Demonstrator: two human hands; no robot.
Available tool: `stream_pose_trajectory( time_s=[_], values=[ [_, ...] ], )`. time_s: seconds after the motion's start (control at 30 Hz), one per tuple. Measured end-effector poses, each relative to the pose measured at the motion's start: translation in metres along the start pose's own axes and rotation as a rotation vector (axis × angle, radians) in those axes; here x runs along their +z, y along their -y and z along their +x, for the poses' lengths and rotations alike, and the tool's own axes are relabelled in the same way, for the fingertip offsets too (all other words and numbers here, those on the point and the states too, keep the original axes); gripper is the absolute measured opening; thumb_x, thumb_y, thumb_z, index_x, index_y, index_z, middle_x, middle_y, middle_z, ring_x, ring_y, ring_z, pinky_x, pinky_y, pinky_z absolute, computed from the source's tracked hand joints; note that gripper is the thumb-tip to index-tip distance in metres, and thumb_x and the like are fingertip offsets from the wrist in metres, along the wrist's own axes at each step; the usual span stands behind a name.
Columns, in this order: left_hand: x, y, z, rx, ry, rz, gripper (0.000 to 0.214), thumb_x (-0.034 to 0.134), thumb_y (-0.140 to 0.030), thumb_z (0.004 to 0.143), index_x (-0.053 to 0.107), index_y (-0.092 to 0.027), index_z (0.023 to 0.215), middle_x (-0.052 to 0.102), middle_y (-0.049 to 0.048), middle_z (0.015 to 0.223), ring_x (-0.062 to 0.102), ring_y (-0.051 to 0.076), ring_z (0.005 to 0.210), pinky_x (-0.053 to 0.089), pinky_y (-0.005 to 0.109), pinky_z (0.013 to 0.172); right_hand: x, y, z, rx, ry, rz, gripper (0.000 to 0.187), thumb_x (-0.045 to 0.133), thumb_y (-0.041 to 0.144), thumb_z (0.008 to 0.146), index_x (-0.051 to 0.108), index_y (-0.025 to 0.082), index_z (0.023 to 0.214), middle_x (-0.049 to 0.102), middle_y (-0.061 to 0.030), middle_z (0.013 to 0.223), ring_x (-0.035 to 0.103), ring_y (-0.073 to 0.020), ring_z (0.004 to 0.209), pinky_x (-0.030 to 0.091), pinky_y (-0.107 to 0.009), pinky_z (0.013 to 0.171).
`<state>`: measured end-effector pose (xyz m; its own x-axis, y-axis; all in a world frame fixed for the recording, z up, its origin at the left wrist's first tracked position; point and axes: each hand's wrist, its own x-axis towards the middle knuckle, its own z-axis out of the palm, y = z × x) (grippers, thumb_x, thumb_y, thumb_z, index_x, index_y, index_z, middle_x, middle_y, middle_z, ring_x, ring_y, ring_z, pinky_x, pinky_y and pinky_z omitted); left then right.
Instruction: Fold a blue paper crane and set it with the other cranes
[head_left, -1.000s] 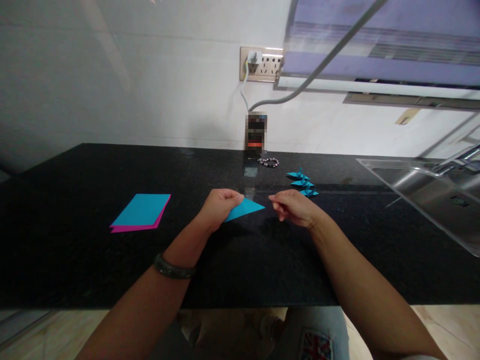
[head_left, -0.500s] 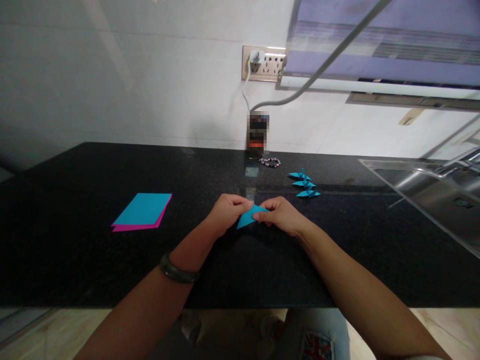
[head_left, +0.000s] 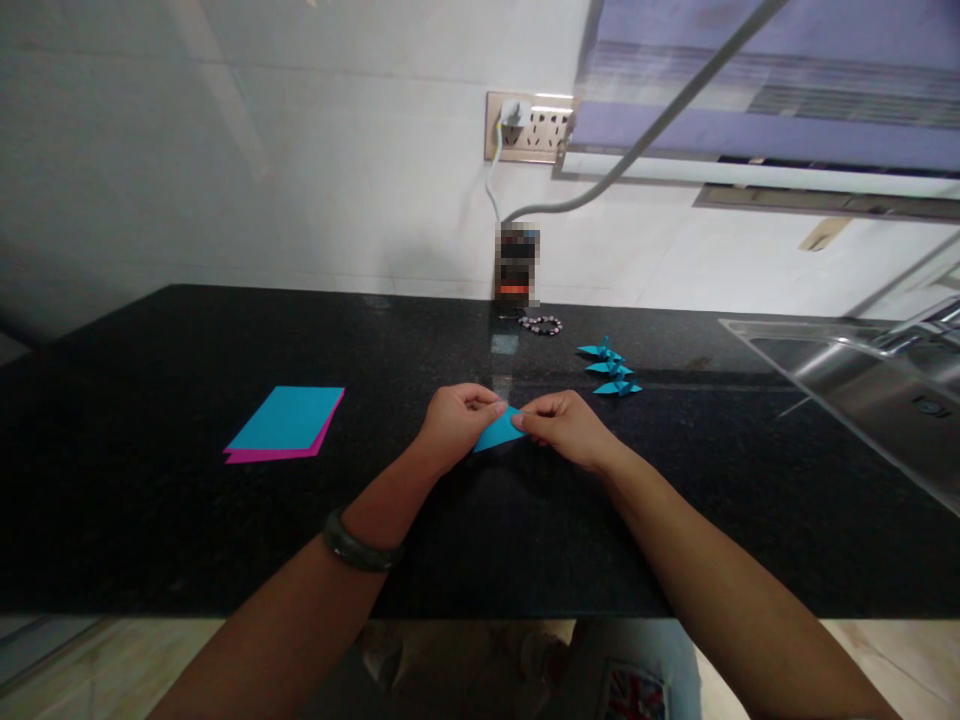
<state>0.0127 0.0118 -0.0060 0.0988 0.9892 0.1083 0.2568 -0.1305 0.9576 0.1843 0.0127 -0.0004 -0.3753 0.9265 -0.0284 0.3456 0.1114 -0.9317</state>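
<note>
Whereas a second earlier only our left hand (head_left: 456, 425) had held the small, folded, bright-blue paper piece (head_left: 495, 433), our right hand (head_left: 564, 428) now pinched its right end too, so both hands gripped it between thumb and fingers and, we judged, steadied it from both sides. It was over the middle of our glossy black tabletop (head_left: 525, 550). To the left lay flat blue-and-magenta paper sheets (head_left: 289, 420); right and farther off sat three blue folded-paper birds (head_left: 616, 388). Beyond stood a pale wall (head_left: 322, 180), with a stainless-steel sink (head_left: 892, 425) at right.
</note>
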Motion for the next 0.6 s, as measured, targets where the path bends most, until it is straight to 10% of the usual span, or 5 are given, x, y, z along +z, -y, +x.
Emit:
stream_pose_trajectory(
  time_s=[0.6],
  values=[
    [-0.0049, -0.0050, -0.0018, 0.000, 0.029, 0.086, 0.018, 0.061, -0.028, 0.064, 0.064, -0.012, 0.070, 0.058, 0.0020, 0.060, 0.048, 0.010, 0.055, 0.036, 0.022, 0.050, 0.0005, -0.0019, 0.0023, -0.089, -0.046, -0.037, 0.018, 0.050, 0.021, 0.067, 0.065, 0.012, 0.064, 0.053, 0.0018, 0.052, 0.041, -0.0065, 0.046, 0.031, -0.019, 0.044]
  ],
)
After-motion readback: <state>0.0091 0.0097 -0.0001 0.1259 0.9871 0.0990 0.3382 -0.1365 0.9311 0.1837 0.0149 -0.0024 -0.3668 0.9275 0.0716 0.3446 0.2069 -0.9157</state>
